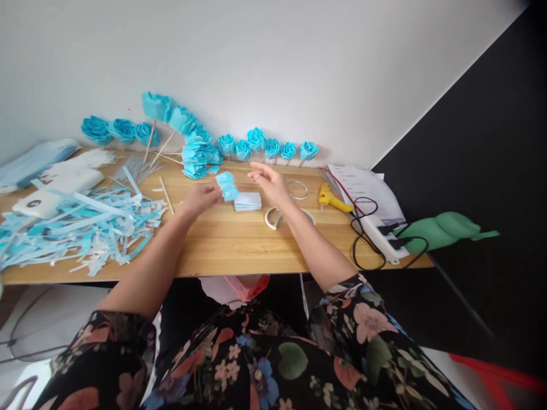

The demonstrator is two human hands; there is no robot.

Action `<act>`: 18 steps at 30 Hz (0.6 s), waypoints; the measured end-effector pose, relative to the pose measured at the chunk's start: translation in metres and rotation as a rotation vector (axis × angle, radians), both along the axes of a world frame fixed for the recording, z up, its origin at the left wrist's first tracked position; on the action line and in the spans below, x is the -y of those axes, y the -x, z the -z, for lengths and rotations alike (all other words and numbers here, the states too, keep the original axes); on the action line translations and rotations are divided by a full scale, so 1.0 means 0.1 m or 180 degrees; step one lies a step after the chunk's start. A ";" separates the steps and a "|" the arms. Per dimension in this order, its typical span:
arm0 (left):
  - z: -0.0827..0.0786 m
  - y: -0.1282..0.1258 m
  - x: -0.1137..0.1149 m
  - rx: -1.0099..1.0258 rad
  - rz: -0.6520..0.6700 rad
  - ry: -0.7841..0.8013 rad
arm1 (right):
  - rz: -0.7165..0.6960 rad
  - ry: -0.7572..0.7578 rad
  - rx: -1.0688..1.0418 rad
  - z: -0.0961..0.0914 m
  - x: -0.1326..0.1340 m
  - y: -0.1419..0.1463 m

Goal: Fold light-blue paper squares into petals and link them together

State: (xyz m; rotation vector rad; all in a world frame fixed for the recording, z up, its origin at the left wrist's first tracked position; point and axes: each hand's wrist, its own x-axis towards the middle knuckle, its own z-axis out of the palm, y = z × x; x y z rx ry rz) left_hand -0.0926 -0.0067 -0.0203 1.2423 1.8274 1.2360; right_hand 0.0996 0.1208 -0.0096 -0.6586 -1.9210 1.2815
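Pinched in my left hand (204, 197) is a small light-blue petal-shaped piece (227, 186), held upright above the table. My right hand (270, 181) hovers just to its right, fingers spread and holding nothing. Below and between the hands lies a stack of pale blue and white cut pieces (248, 201). A pair of scissors (274, 218) rests under my right wrist, its handles partly hidden by the forearm. Behind my hands, a row of blue handmade roses (256, 139) on sticks stands along the wall, beside a cluster of more blue flowers (195, 154).
Blue and white strips (94, 222) are heaped at the left, beside folded face masks (38, 162). On the right are a yellow glue gun (333, 199), a power strip (387, 239) with black cables and a paper sheet (367, 191). A thin stick (166, 195) lies left of my hand.
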 end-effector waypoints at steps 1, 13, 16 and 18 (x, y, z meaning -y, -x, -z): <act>0.03 0.04 0.00 -0.0323 -0.0006 0.0056 | 0.0072 -0.0128 0.0084 -0.04 -0.02 0.01; 0.03 0.08 0.04 -0.2301 -0.0462 0.0647 | -0.0377 -0.2763 0.2565 -0.08 -0.25 1.06; 0.00 0.04 0.05 -0.2414 -0.0469 0.0742 | -0.0427 -0.3200 0.3068 0.00 -0.31 1.28; -0.02 0.01 0.06 -0.2448 -0.0508 0.0764 | -0.0440 -0.3327 0.3195 0.02 -0.33 1.35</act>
